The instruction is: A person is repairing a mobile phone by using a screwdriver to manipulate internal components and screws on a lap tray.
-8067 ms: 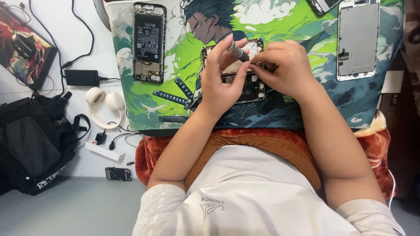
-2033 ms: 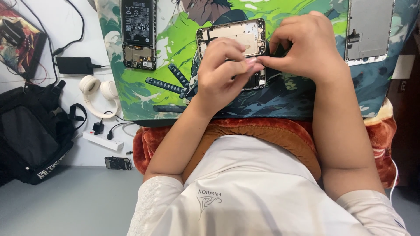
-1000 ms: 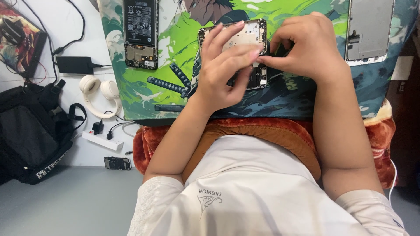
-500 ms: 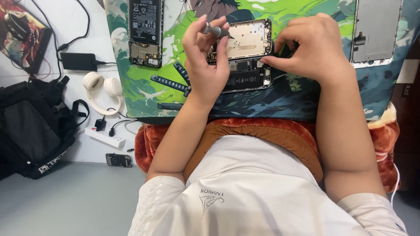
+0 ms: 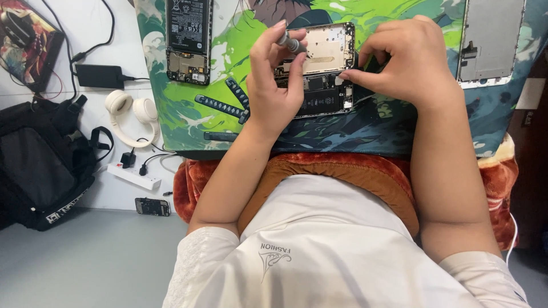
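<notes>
An opened phone [image 5: 324, 74] with its inner boards and a metal shield showing lies on a green illustrated mat [image 5: 228, 80]. My left hand [image 5: 273, 85] pinches a small grey screwdriver [image 5: 292, 43] between thumb and fingers. Its tip rests at the upper left of the phone's metal plate. At the phone's right edge, the fingertips of my right hand [image 5: 402, 63] press on the frame and steady it.
A second opened phone [image 5: 188, 40] lies at the mat's upper left, a detached screen panel [image 5: 491, 37] at the upper right. Off the mat to the left are white headphones [image 5: 128, 114], a black charger brick [image 5: 99, 76], a power strip [image 5: 136, 175] and a black bag [image 5: 40, 165].
My left hand has lifted off the phone's face and now holds the screwdriver up at its upper left. The right hand has stayed on the phone's right edge.
</notes>
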